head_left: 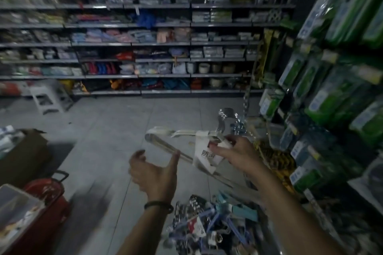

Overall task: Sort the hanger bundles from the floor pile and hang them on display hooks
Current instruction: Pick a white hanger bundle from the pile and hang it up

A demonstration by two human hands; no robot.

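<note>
L hand point(153, 172) holds nothing: fingers loosely curled, thumb out by the lower bar of the white hanger bundle point(178, 132). Touching or just off it, can't tell thru the blur. The bundle is in the air over the floor, above the far edge of the floor pile point(207, 225). Its long axis, the lower bar, slants from the rounded left end down-right toward the right forearm. The metal hooks point up. R hand point(238, 155) alone carries it, fingers pinched round the neck & the paper label. The display rack point(335, 93) w/ green packs stands just to the right; no free hook can be made out.

Risks, as a guess: w/ a one-hand pinch at the neck the bundle can pivot and the left end can dip. If the grip is mostly on the label, the paper may slide or tear & the bundle drops back into the pile. The upturned hooks could also snag packs on the rack.
</note>
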